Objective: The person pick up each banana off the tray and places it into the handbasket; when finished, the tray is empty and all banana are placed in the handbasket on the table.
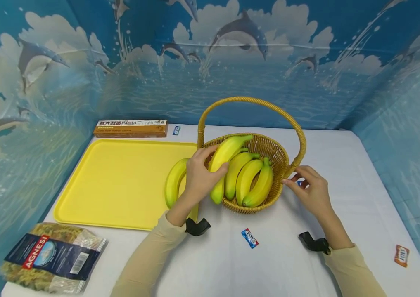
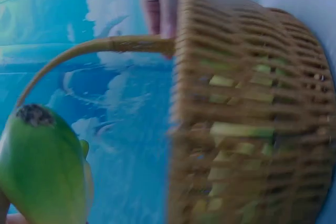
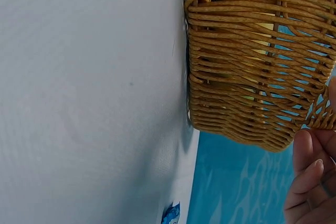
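Observation:
My left hand [image 1: 200, 175] grips a yellow banana [image 1: 226, 153] with a greenish end, over the left side of a wicker basket [image 1: 248, 209]. In the left wrist view the held banana [image 2: 44, 166] is clear of the basket rim, its dark tip facing the camera. Several bananas [image 1: 247, 177] lie inside the basket. My right hand [image 1: 310, 189] pinches the basket's right rim where the arched handle [image 1: 247, 99] joins it; the right wrist view shows these fingers [image 3: 307, 177] against the weave. More bananas [image 1: 174, 181] lie on the right end of a yellow tray [image 1: 113, 181], partly hidden by my left hand and forearm.
A pasta box [image 1: 131, 128] stands behind the tray, and a bag of pasta [image 1: 51, 258] lies in front of it. Small wrapped candies lie about: a blue-red one [image 1: 250, 238] before the basket, an orange one [image 1: 402, 255] far right, a blue one [image 1: 176, 130] behind.

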`<state>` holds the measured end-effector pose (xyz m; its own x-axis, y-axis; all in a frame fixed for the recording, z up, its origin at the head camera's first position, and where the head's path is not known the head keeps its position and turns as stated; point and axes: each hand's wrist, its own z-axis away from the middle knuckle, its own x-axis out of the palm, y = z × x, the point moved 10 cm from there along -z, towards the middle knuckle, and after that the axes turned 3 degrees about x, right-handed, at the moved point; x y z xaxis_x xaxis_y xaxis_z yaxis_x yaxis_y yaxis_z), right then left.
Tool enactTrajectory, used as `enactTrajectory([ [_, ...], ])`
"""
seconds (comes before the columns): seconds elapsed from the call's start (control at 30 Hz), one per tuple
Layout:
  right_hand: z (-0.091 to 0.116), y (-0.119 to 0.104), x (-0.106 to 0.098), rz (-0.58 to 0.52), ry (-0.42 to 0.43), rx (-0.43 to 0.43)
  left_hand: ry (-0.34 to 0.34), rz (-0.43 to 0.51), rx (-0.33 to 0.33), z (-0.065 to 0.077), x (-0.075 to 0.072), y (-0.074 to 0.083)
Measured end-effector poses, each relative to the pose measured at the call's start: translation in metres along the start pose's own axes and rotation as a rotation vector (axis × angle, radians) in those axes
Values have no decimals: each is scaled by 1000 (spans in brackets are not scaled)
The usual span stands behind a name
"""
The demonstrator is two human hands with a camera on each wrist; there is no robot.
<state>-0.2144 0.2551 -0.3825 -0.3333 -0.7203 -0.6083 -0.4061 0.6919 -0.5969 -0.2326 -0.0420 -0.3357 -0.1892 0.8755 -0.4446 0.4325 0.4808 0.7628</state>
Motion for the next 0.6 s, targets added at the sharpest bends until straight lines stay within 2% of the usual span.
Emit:
enactTrajectory([
  [0.13,0,0,0,1,-1,4,-56,-81,3,-8,30,-2],
  [0.27,0,1,0,-2,-1,7,-106,-156,-26,-14,51,-10],
  [0.43,0,1,0,-8,-1,10,-150,-233,-79,-16,67,-21],
  [0.6,1,1,0,-8,0,9,-153,-355,-50,-15,75,-25],
])
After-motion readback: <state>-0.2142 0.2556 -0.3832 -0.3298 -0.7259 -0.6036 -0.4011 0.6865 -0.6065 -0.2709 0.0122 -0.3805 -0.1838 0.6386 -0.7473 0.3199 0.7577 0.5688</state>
